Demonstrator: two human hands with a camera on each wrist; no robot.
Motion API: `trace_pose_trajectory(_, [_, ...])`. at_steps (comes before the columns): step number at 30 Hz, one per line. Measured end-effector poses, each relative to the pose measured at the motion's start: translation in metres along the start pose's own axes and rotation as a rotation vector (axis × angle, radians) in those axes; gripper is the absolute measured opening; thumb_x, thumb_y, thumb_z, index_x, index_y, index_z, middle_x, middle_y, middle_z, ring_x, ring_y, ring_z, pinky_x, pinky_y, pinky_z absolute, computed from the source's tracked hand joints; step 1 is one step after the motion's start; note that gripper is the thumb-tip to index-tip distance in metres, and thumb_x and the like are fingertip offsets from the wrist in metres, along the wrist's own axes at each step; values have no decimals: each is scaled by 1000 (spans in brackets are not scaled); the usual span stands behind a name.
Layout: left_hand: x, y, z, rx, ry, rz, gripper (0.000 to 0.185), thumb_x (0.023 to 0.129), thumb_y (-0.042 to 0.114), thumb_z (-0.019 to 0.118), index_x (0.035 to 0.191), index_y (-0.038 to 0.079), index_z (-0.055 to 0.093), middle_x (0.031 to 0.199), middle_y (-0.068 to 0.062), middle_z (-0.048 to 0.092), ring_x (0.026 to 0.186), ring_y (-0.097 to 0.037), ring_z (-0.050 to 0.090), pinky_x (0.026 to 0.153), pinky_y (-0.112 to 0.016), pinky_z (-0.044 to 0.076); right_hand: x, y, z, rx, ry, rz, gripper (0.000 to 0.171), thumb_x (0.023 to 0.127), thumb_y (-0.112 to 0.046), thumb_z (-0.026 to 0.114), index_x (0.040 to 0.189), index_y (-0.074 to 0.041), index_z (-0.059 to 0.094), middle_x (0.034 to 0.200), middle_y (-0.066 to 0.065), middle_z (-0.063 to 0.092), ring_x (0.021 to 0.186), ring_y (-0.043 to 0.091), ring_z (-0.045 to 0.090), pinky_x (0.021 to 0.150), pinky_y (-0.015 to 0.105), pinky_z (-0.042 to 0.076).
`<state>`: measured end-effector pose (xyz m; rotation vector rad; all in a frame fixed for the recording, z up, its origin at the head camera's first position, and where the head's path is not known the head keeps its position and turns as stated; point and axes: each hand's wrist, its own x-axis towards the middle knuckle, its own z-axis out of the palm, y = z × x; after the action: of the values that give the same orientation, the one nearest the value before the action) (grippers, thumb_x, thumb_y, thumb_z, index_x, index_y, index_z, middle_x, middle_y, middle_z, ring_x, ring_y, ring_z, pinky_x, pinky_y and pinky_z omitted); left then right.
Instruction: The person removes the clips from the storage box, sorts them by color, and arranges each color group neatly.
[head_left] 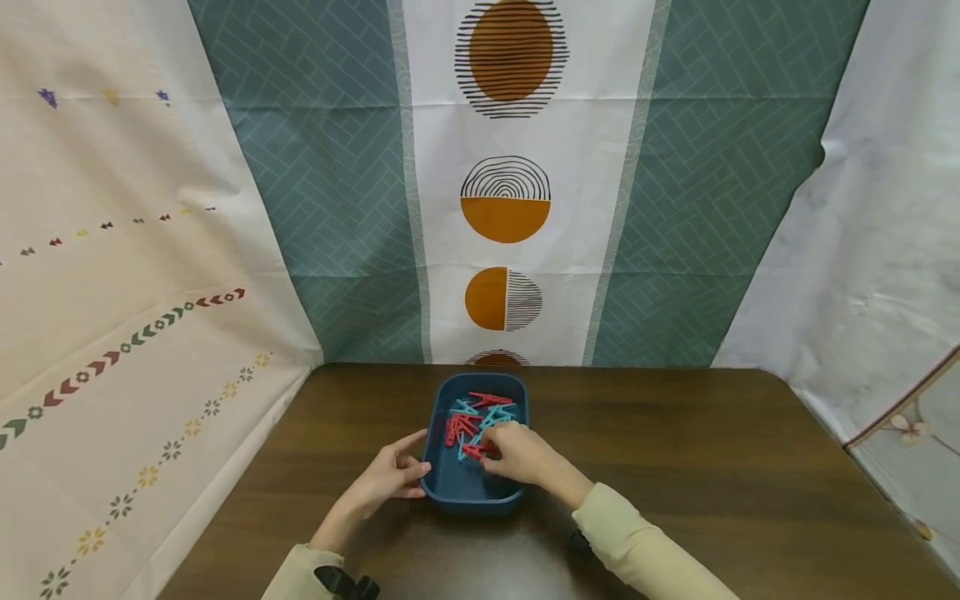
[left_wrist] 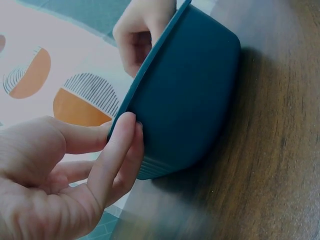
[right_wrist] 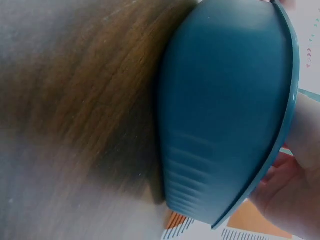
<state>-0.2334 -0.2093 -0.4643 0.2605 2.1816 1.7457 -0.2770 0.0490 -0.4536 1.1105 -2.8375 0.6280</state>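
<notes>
Dark blue plastic bin on the wooden table, red clothespins and light-blue clothespins heaped loosely inside, mid to far part. Left hand pinches the bin's left rim, thumb and fingers; right hand reaches in over the right side, fingers bent down at the near red ones (can't tell if anything's grasped, tips hidden). Risks, my guess: tangled pins could drag a neighbour along; a forearm knock on the right rim might skid the bin if that left pinch slackens.
</notes>
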Motion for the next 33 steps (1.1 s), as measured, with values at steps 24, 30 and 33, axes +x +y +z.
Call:
trace_pose_trajectory(24, [4,0,2,1,-24,-10,68,95,13,60,151,3,23,92,-21,64,70,-15,66,70,-30,59,-29,29,-17,77,507,41,20,81,-18,77,94,-8,66,77,3,59,65,14,53,57,16,45])
trace_pose_trajectory(30, [0,1,0,21,-8,-10,69,95,14,60,151,2,21,96,-27,62,71,-15,66,70,-29,59,-32,36,-19,93,561,97,18,80,-14,76,92,-8,64,79,3,57,67,14,53,59,19,47])
trace_pose_trajectory(33, [0,2,0,17,-6,-20,69,95,13,60,151,2,22,96,-28,61,71,-15,66,69,-28,59,-35,39,-19,91,579,136,17,80,-15,76,91,-8,64,80,2,58,68,12,52,61,20,48])
